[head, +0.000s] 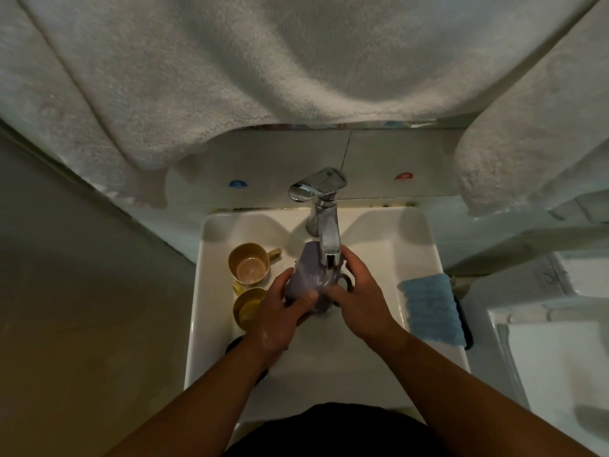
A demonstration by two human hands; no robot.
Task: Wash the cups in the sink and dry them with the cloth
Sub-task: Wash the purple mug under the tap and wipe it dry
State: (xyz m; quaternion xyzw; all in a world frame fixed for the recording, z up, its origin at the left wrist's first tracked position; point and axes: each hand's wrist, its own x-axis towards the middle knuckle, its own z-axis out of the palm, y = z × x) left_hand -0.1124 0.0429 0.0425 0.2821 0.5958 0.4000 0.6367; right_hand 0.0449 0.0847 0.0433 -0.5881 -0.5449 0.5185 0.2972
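Observation:
A purple cup is held under the chrome faucet over the white sink. My left hand grips its body from the left, thumb across the front. My right hand holds it from the right, by the handle side. Two tan cups sit in the sink's left part: one upright, one lower and tilted. A blue cloth lies on the sink's right rim.
Large white towels hang above and cover the top of the view. Another towel hangs at the right. A dark object shows under my left wrist. A white surface lies to the right of the sink.

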